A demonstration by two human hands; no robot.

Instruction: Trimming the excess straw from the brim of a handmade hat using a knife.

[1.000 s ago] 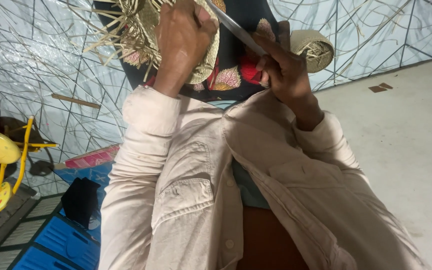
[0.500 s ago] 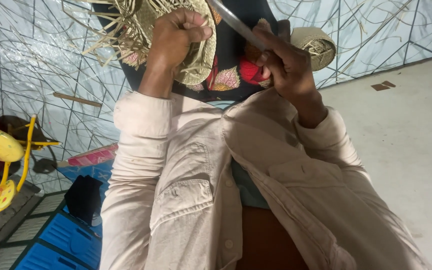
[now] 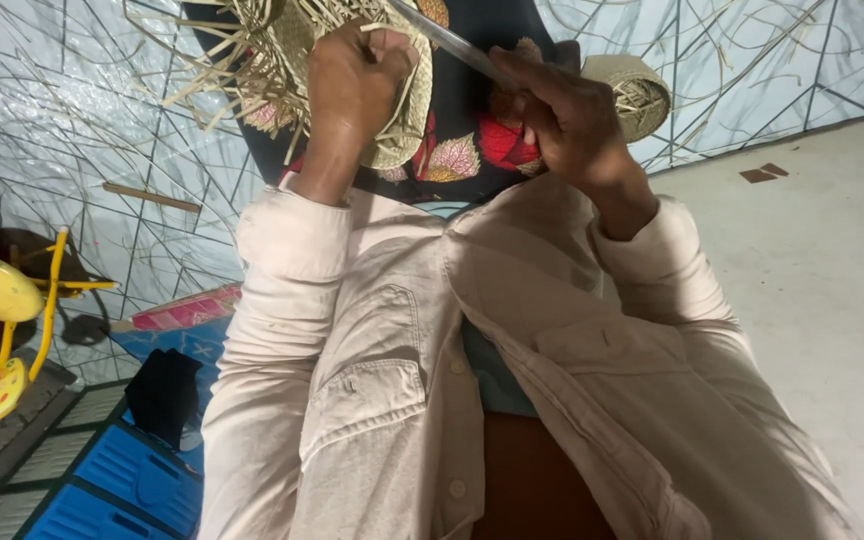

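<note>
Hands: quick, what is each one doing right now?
Left hand: closed, gripping the woven straw piece.
Right hand: closed, holding a metal blade.

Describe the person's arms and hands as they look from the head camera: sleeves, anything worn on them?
Both arms wear the long sleeves of a pale cream button-up shirt with a flap chest pocket. The left sleeve and right sleeve are pushed back to just above the wrists. The left hand and right hand are bare: no gloves, no watch or ring visible.
</note>
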